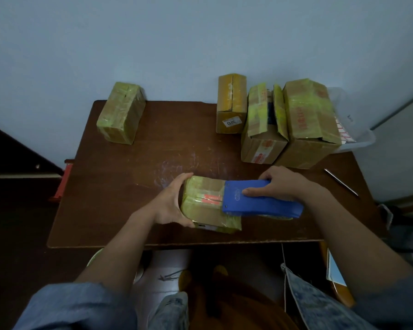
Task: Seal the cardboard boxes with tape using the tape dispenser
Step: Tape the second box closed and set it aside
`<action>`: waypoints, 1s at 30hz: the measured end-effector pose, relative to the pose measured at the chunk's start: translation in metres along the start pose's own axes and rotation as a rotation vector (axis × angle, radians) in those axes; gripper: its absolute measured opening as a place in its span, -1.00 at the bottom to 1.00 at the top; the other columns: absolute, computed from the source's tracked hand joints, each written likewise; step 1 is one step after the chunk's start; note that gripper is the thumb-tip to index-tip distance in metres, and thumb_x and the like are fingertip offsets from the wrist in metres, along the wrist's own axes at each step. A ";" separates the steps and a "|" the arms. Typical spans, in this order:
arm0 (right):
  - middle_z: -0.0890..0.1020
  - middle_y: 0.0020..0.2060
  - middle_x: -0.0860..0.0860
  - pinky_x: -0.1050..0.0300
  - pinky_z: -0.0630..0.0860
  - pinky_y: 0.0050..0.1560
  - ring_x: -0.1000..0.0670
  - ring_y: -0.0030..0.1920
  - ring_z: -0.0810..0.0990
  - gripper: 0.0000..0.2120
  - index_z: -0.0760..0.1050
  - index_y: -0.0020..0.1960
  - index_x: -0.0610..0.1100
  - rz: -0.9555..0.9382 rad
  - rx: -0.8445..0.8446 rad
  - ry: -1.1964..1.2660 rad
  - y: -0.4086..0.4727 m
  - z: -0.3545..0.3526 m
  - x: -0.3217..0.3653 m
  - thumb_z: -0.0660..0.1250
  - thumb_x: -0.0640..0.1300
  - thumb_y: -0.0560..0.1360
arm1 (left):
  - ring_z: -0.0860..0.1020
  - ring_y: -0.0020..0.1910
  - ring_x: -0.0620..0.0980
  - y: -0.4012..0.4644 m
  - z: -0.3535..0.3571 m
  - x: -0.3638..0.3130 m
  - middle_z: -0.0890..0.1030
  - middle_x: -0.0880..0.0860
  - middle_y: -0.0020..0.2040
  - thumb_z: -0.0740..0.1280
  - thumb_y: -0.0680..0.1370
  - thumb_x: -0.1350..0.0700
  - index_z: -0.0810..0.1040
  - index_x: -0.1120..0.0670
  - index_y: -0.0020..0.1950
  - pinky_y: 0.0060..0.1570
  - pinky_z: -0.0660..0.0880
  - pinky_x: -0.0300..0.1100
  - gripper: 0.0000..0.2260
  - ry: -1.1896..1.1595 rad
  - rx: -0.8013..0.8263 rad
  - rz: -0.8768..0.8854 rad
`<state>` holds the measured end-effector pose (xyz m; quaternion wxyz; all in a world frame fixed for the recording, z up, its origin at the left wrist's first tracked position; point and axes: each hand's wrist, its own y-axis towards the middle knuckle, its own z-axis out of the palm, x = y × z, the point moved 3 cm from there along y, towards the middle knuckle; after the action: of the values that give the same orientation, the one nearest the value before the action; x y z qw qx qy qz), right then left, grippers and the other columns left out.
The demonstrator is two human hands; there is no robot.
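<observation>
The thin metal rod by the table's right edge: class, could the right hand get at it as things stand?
Probably not yet: the way to the rod looks free, but the right hand is occupied gripping the blue tape dispenser.

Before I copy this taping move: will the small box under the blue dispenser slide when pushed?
Probably. The small box looks light and glossy with tape, on a smooth table. The left hand braces its end while the right hand presses the dispenser. It's low, so unlikely to tip.
</observation>
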<state>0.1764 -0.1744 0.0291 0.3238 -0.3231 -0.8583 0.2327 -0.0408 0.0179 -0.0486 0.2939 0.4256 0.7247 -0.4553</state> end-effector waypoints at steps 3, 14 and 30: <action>0.48 -0.24 -0.09 0.05 0.34 -0.26 -0.08 -0.28 0.45 0.03 0.64 0.05 -0.24 -0.006 -0.001 0.023 0.002 0.000 -0.006 0.22 0.66 0.09 | 0.22 0.43 -0.14 0.001 -0.001 0.002 0.23 -0.13 0.43 0.70 0.09 0.08 0.03 -0.20 0.52 0.37 0.22 -0.23 0.19 0.002 0.012 -0.013; 0.51 -0.25 -0.09 0.05 0.36 -0.26 -0.09 -0.28 0.46 -0.02 0.65 0.02 -0.21 -0.011 0.042 0.055 0.005 -0.002 -0.009 0.26 0.64 0.10 | 0.24 0.42 -0.14 0.001 -0.001 -0.001 0.24 -0.12 0.43 0.71 0.08 0.09 0.03 -0.20 0.52 0.36 0.25 -0.23 0.19 0.005 0.011 -0.041; 0.50 -0.31 -0.06 0.04 0.30 -0.25 -0.04 -0.33 0.46 0.06 0.66 -0.08 -0.21 -0.058 -0.004 0.136 0.008 0.009 -0.022 0.20 0.73 -0.02 | 0.39 0.33 0.07 0.007 0.015 -0.010 0.35 0.09 0.36 -0.07 0.65 -0.16 0.06 -0.14 0.51 0.20 0.38 -0.14 -0.58 -0.143 -0.105 -0.201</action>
<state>0.1864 -0.1861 0.0092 0.3872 -0.3138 -0.8438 0.1992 -0.0297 0.0029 -0.0497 0.3196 0.3011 0.7638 -0.4730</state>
